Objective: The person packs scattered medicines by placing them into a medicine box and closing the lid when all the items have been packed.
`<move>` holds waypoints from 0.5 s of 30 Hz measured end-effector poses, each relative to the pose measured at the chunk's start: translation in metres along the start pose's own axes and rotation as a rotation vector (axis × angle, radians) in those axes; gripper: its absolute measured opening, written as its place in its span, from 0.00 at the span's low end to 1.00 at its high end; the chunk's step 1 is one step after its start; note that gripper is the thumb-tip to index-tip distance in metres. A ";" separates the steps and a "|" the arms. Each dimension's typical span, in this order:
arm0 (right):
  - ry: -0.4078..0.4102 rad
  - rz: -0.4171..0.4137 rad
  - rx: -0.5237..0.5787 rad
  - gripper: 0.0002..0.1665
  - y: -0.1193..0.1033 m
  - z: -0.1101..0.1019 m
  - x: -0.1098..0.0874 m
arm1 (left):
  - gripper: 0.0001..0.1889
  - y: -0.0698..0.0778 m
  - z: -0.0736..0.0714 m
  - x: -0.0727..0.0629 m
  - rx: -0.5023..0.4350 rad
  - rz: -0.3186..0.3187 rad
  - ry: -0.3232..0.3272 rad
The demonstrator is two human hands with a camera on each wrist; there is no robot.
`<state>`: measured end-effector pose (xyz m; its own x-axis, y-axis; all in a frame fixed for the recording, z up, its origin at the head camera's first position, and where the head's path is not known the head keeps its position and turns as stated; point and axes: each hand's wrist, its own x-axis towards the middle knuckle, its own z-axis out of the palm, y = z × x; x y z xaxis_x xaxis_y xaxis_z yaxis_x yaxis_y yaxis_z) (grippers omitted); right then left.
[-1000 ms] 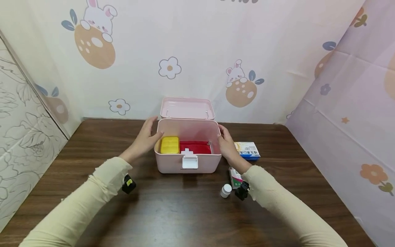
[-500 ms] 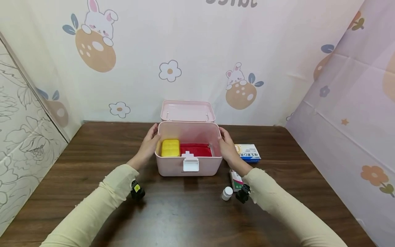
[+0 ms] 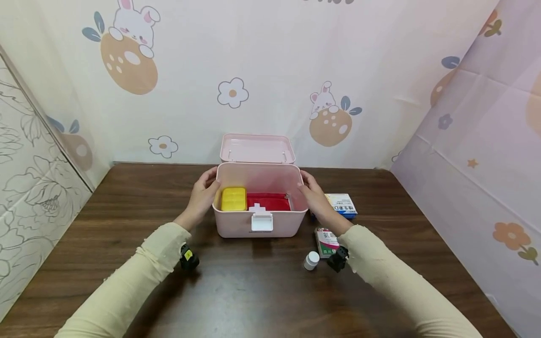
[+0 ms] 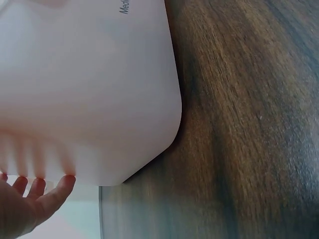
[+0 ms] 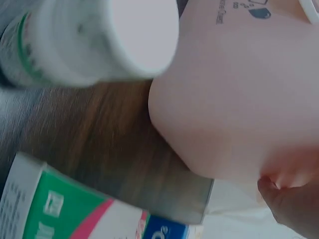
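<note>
A pink medicine chest (image 3: 236,224) stands on the table with its lid (image 3: 258,148) tipped back and its white latch (image 3: 262,221) hanging in front. Inside lie a yellow pill case (image 3: 234,199) on the left and a red zip pouch (image 3: 270,202) beside it. My left hand (image 3: 202,197) holds the chest's left side, thumb near the rim; the left wrist view shows the fingertips (image 4: 67,181) on the outer wall. My right hand (image 3: 314,197) grips the right side, thumb at the rim and fingers outside.
Right of the chest, partly behind my right hand, lies a white and blue carton (image 3: 342,204). Nearer me are a green and white carton (image 3: 326,241) and a small white bottle (image 3: 311,261). A printed cloth (image 3: 270,112) hangs behind the brown table (image 3: 236,291).
My left hand has come in against the chest's left side, its thumb drawn back to the rim. The chest has shifted slightly to the right, and the right hand with it.
</note>
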<state>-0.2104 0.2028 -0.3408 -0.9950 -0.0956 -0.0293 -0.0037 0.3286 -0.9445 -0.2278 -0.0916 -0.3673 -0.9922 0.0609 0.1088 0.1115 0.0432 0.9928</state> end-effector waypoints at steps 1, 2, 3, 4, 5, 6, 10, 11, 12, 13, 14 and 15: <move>-0.007 0.001 -0.021 0.31 0.000 -0.003 -0.001 | 0.24 0.000 0.000 0.000 0.001 0.001 0.006; -0.018 0.003 -0.046 0.31 0.000 -0.005 -0.003 | 0.24 -0.001 0.000 0.000 0.002 0.005 0.009; -0.031 0.006 -0.067 0.31 0.000 -0.008 -0.005 | 0.23 -0.001 0.000 0.000 0.002 0.007 0.009; -0.044 0.007 -0.094 0.31 0.000 -0.011 -0.008 | 0.23 -0.001 0.000 0.000 0.002 0.008 0.007; -0.061 0.003 -0.127 0.32 -0.001 -0.014 -0.011 | 0.23 -0.001 0.000 0.000 0.001 0.009 0.007; -0.079 -0.008 -0.162 0.32 0.000 -0.016 -0.015 | 0.23 -0.002 0.000 0.000 0.000 0.010 0.006; -0.159 -0.136 -0.361 0.33 0.001 -0.027 -0.035 | 0.23 -0.002 -0.001 0.000 0.004 0.009 0.007; -0.174 -0.182 -0.426 0.33 0.001 -0.029 -0.041 | 0.23 -0.002 -0.002 0.000 0.006 0.009 0.007; -0.186 -0.225 -0.490 0.33 0.002 -0.032 -0.048 | 0.23 -0.002 -0.002 0.000 0.006 0.010 0.007; -0.195 -0.264 -0.550 0.34 0.002 -0.034 -0.054 | 0.23 -0.001 -0.002 -0.001 0.008 0.012 0.006; -0.201 -0.293 -0.605 0.35 0.001 -0.036 -0.061 | 0.23 -0.001 -0.002 -0.001 0.009 0.016 0.004; -0.199 -0.315 -0.660 0.36 0.002 -0.037 -0.067 | 0.23 -0.001 -0.003 -0.001 0.010 0.019 0.003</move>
<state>-0.1473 0.2446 -0.3281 -0.9004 -0.4252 0.0924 -0.4064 0.7458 -0.5279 -0.2274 -0.0943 -0.3684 -0.9900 0.0586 0.1280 0.1311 0.0524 0.9900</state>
